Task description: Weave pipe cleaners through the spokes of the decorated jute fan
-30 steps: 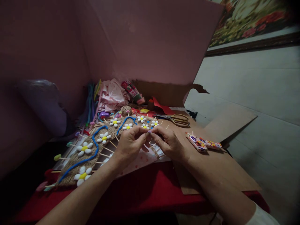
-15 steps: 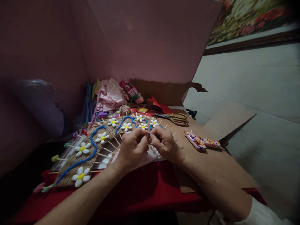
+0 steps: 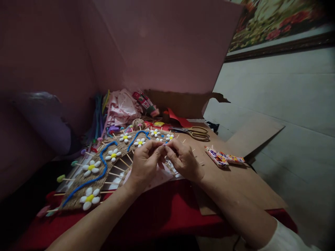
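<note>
My left hand (image 3: 144, 163) and my right hand (image 3: 184, 159) meet fingertip to fingertip, both closed in a pinch. Between them shows a tiny lilac piece (image 3: 164, 144), too small to name further. Beneath and beyond the hands lies a fan-shaped twine-wrapped craft (image 3: 82, 181) with thin wooden sticks poking out of its edges. White flowers with yellow centres (image 3: 91, 167) and a wavy blue strip (image 3: 105, 167) decorate it. My hands cover part of its right side.
Gold-handled scissors (image 3: 198, 133) lie behind my right hand on brown cardboard (image 3: 235, 188). A flower-patterned glue gun (image 3: 222, 158) rests farther right. At the back are a twine ball (image 3: 138, 123), crumpled pink fabric (image 3: 123, 108) and pipe cleaners (image 3: 97, 116). Red cloth (image 3: 162, 209) covers the near edge.
Both hands have shifted very slightly, the fingertips still pressed together around the lilac piece. The whole view has moved a little; the craft and tools lie as before.
</note>
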{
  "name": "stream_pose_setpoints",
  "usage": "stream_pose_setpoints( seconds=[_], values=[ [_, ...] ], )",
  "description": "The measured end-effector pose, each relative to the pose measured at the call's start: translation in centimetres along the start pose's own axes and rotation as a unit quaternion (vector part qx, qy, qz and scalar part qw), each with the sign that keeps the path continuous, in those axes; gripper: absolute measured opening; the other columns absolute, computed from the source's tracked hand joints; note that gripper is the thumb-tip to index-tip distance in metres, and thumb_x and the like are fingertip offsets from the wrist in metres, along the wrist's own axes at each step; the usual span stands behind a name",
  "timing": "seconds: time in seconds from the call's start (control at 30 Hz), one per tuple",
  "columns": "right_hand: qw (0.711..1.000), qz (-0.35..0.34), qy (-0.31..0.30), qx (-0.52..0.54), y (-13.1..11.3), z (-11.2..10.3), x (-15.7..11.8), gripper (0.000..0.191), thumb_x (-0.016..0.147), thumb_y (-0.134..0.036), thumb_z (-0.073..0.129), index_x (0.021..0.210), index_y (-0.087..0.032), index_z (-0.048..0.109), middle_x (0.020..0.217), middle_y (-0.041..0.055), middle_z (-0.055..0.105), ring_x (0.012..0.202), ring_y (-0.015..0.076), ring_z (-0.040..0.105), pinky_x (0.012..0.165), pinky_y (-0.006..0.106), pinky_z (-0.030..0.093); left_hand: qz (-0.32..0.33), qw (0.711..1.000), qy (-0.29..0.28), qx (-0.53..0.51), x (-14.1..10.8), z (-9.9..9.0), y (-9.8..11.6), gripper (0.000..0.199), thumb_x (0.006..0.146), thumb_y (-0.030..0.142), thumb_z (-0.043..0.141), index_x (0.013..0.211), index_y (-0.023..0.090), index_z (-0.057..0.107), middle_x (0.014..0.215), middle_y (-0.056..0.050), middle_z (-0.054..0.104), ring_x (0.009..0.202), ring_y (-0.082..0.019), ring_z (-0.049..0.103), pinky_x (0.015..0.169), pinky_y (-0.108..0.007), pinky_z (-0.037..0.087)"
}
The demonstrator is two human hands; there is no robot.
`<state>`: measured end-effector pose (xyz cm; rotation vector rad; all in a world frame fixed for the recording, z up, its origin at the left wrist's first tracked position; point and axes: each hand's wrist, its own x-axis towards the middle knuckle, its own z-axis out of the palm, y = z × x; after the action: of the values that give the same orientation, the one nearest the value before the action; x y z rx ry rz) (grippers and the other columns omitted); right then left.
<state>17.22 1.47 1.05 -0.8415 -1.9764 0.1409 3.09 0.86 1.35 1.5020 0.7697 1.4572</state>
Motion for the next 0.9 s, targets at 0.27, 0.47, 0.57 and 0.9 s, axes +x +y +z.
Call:
stream_pose_setpoints(
  seconds=[0.27,0.47,0.57,0.9],
  values=[
    [1.000,-0.012,-0.009,0.014,0.07,-0.77,0.06,0.013,0.091,-0.022,0.044,0.088,-0.019,0.056,0.070,0.0013,0.060,0.062,0.0125,0.056,0.059,0.024,0.042,-0.057,0.993,0.001,-0.101,0.23,-0.17,0.72,0.014,0.070,0.023,0.070,0.078,0.014,0.066,0.067,-0.002,0.065,0.055,-0.011,0.059,0.048,-0.022,0.051],
    [0.997,-0.060,-0.002,-0.041,0.41,-0.88,0.06,0.013,0.088,-0.021,0.047,0.089,-0.018,0.060,0.076,0.0039,0.061,0.070,0.0149,0.056,0.063,0.027,0.043,-0.079,0.986,-0.021,-0.148,0.36,-0.55,0.35,0.011,0.074,0.022,0.068,0.082,0.014,0.067,0.069,-0.002,0.067,0.060,-0.010,0.060,0.059,-0.021,0.051],
    [0.997,-0.060,0.006,-0.042,0.51,-0.84,0.02,0.013,0.088,-0.020,0.049,0.094,-0.018,0.060,0.079,0.0045,0.062,0.071,0.0153,0.056,0.065,0.028,0.043,-0.089,0.980,-0.017,-0.176,0.37,-0.64,0.35,0.012,0.071,0.018,0.071,0.081,0.014,0.067,0.072,-0.002,0.068,0.061,-0.009,0.061,0.061,-0.021,0.051],
    [0.996,-0.062,0.011,-0.058,0.61,-0.76,-0.12,0.011,0.087,-0.018,0.050,0.090,-0.019,0.059,0.077,0.0040,0.062,0.071,0.0156,0.055,0.065,0.029,0.043,-0.096,0.983,-0.011,-0.156,0.40,-0.84,0.27,0.015,0.068,0.020,0.073,0.081,0.014,0.067,0.071,-0.002,0.067,0.061,-0.009,0.060,0.062,-0.021,0.049]
  ],
)
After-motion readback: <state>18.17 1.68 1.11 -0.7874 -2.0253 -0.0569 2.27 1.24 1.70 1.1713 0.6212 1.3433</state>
